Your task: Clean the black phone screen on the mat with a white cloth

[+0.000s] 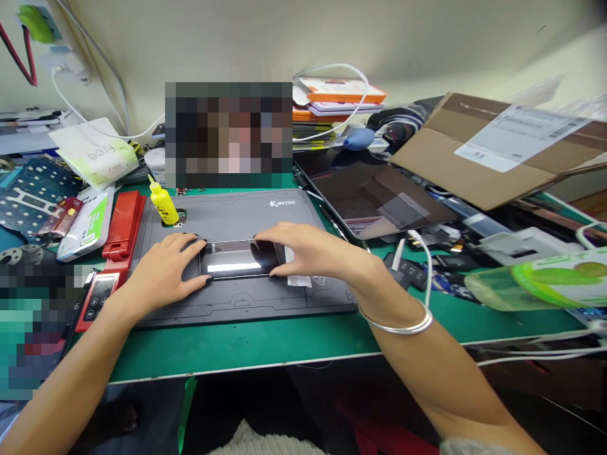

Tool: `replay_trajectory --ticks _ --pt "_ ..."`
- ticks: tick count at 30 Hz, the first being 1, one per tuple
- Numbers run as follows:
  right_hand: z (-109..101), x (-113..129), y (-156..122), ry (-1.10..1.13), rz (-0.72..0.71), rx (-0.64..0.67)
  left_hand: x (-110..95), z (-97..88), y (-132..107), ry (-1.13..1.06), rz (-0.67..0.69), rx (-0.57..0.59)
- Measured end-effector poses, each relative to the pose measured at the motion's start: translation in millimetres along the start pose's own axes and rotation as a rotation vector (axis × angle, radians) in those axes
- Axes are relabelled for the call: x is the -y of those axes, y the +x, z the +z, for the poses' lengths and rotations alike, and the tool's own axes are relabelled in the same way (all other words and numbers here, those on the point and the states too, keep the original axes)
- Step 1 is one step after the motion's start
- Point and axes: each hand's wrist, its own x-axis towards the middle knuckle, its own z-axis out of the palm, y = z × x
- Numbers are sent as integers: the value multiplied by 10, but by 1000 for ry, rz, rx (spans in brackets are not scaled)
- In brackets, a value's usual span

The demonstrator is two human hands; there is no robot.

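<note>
A dark, glossy smartphone [237, 262] lies lengthwise across the grey work mat [222, 212], its screen side up with a bright reflection on it. At the phone's left end, my left hand [165, 268] holds the edges between thumb and fingers. My right hand [296, 246] grips the opposite end the same way, thumb at the near edge and index finger at the far edge. Beneath my right hand a small whitish piece [300, 280] rests on the mat. A yellow dropper bottle [164, 205] stands on the mat beyond my left hand.
A red tool [116, 249] with a button panel borders the mat's left side. Rightward lie a large dark screen [370, 189], a cardboard box [474, 136], a white cable [429, 272] and a green-labelled bottle [545, 284]. The green table's [246, 351] front edge runs nearest me.
</note>
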Motion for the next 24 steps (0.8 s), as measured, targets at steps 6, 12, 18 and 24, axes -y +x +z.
replay_trajectory --ticks 6,12,18,24 --pt "-6 -59 -56 6 1 -6 -11 4 -5 -16 -2 -6" --pt "-28 -45 -37 43 -4 -7 -2 24 -6 -6 -3 -5" --pt "-21 -115 9 124 -50 -5 -35 2 15 4 -28 1" --pt "18 -80 57 54 -10 -2 -138 1 51 13 -82 -37"
